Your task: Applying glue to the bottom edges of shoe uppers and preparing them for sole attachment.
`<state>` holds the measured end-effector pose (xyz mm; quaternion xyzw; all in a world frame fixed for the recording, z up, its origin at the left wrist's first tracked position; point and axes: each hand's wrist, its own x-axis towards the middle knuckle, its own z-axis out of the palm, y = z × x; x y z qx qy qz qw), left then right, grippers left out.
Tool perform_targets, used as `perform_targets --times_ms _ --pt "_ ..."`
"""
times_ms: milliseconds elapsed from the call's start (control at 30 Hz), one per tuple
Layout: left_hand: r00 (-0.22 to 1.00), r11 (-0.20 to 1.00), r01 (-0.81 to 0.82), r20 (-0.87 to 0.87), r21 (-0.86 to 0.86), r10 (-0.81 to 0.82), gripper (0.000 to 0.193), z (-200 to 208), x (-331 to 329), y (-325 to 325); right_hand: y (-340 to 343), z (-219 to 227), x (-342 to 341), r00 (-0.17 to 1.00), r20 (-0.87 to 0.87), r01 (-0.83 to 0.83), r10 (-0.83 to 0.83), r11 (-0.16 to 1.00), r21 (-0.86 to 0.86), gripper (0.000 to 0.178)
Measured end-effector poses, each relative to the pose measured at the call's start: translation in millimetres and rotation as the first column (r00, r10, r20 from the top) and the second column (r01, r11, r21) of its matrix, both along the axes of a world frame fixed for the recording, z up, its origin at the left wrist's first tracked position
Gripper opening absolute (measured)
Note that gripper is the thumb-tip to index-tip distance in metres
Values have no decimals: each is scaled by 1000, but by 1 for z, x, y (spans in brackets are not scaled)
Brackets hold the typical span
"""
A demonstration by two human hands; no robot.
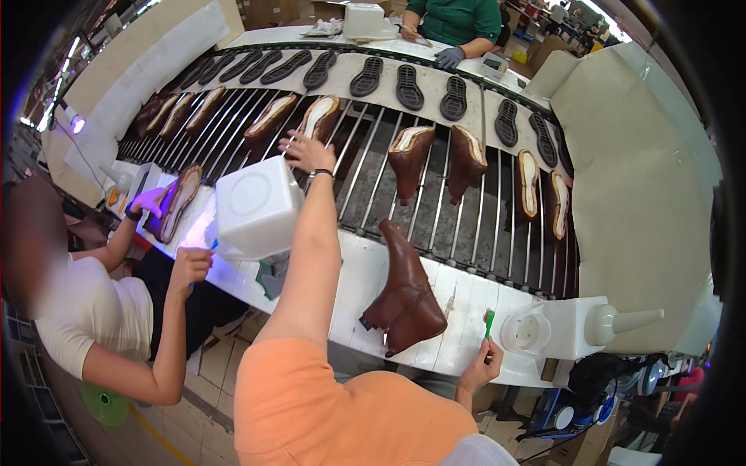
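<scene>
My left arm stretches out over the roller rack, and my left hand (311,154) is open, fingers spread, just below an upturned brown boot (325,113) with a pale bottom. Whether the fingertips touch that boot I cannot tell. Down at the right, my right hand (480,368) grips a small green-handled brush (489,322), its bristle end over the white worktable (458,311). Between my arms a brown ankle boot (408,299) lies on the table. Beside the brush stands a white plastic container (556,326) with a round open cup.
More upturned boots (468,155) rest on the metal rollers; black soles (409,87) line the far belt. A white box-shaped container (258,208) stands left of my forearm. At left a co-worker (116,311) handles a boot (180,203); another person in green (454,19) works opposite.
</scene>
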<state>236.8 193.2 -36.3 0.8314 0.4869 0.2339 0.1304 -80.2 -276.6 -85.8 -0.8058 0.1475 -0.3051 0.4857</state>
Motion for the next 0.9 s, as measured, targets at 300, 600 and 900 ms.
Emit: perform_targets --times_ms 300,600,900 --pt "924 990 -130 368 48 103 65 34 36 5 1 6 -1 996 -75 -39 38 999 -17 8" --pt "814 802 399 232 444 -533 52 -73 -8 -67 2 7 4 994 -108 -24 24 1000 1 9" --pt "801 716 457 106 528 -589 83 -69 -11 -59 -6 2 0 993 -117 -27 28 1000 10 10"
